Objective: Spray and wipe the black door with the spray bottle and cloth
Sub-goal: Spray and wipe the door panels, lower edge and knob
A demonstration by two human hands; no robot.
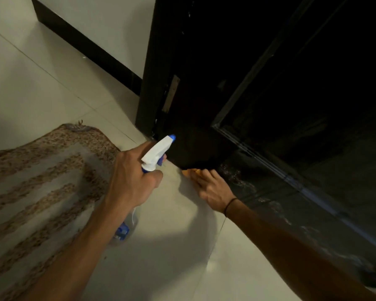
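Head view: left hand [132, 179] grips the spray bottle [155, 154], nozzle pointing at the black door [204, 118] just ahead. Right hand [213, 187] presses the orange cloth [193, 171] flat against the door's bottom edge. Wet streaks show there; upper panels probably remain.

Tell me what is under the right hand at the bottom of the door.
An orange cloth shows past the fingertips of the right hand, low against the black door. The hand covers most of it, so its full shape stays hidden.
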